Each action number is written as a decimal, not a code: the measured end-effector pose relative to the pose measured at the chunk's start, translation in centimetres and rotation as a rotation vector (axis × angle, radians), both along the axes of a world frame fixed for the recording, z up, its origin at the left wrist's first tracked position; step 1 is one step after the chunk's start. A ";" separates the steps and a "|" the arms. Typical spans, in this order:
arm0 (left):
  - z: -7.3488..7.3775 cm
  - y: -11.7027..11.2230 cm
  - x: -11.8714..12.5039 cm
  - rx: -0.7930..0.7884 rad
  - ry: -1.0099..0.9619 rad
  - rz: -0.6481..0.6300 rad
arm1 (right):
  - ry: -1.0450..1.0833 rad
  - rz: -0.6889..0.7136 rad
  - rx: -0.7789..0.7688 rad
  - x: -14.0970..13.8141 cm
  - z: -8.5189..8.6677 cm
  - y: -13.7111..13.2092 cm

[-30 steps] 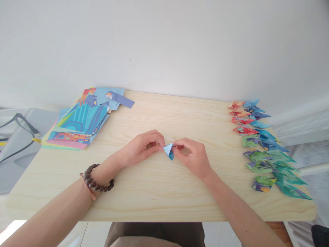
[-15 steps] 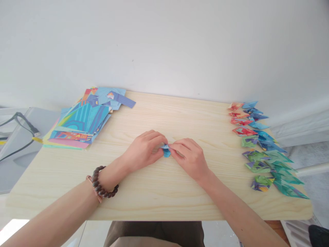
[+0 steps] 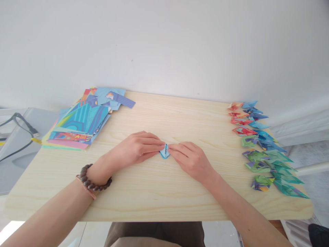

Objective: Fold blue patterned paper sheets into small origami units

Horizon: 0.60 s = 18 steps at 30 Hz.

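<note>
A small piece of blue folded paper (image 3: 165, 153) lies on the wooden table between my two hands, its pointed lower end towards me. My left hand (image 3: 137, 147) holds its left side, with the fingers together and their tips pressed on the paper. From the right, my right hand (image 3: 191, 158) grips the opposite side with thumb and fingertips. The fingertips of both hands almost meet at the paper's top and cover part of it.
A loose stack of printed origami paper (image 3: 82, 118) lies at the table's left. Along the right side sit rows of folded paper pieces (image 3: 258, 166) in red, blue and green. Behind the wooden table (image 3: 164, 202) rises a white wall; a black cable (image 3: 25, 125) hangs off to the left.
The folded paper has turned flatter, showing a light blue pointed face with a centre line. My left hand's fingers have straightened, and its wrist has shifted left and slightly down.
</note>
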<state>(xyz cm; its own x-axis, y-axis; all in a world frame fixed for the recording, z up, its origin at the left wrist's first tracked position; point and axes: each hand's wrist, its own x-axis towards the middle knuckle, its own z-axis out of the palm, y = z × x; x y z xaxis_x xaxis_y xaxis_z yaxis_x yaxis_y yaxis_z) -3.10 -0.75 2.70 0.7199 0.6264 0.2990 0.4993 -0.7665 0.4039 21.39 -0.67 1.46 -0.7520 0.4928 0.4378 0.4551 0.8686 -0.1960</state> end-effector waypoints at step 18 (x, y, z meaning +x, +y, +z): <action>-0.2 -1.0 1.3 0.063 -0.009 0.205 | 0.016 -0.033 0.047 -0.8 0.0 -0.9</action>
